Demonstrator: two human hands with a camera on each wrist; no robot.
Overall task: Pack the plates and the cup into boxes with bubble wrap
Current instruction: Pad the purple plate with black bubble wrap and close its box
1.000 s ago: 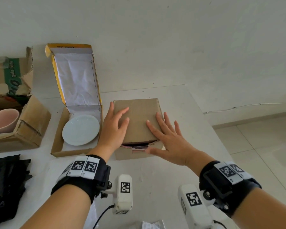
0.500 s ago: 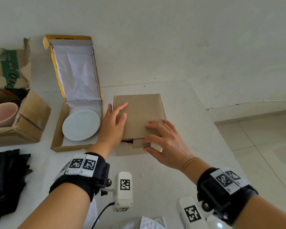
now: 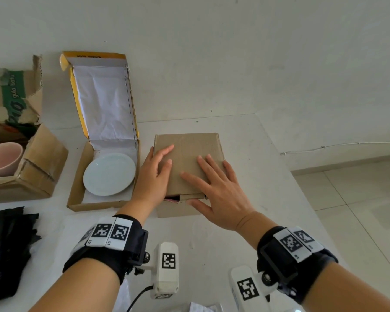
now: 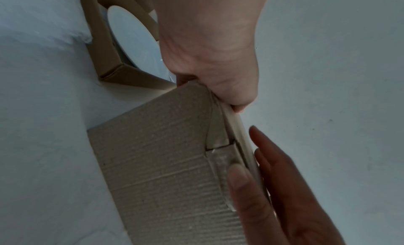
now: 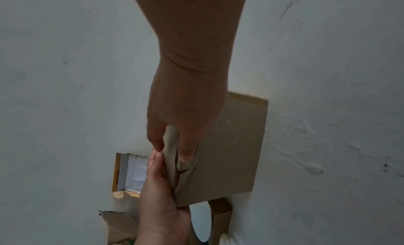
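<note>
Overhead, head view first: my left hand (image 3: 154, 174) lay flat on the left half of the brown box (image 3: 189, 152) lid, fingers straight, gripping nothing. My right hand (image 3: 218, 190) lay flat on the right half, thumb at the front lip; no grip closed there either. The front flap was not seated: a gap showed, with something pinkish inside. One white plate (image 3: 109, 174) sat bare in the open yellow-edged box (image 3: 77, 194) just left of it. The pink cup (image 3: 2, 158) sat in the torn carton (image 3: 38, 174) further left on the surface (image 3: 245, 140). I saw no bubble wrap around either.

Left wrist view: the heel of my left hand (image 4: 218, 58) bore on the lid's corner, and the tuck flap (image 4: 220, 136) stood proud of the front wall.

Right wrist view: my right hand's thumb (image 5: 186, 148) pressed at the flap seam.

Judgement: keep the left palm holding the lid down, and guide the flap inside the front wall with the right thumb, without crushing the contents.
</note>
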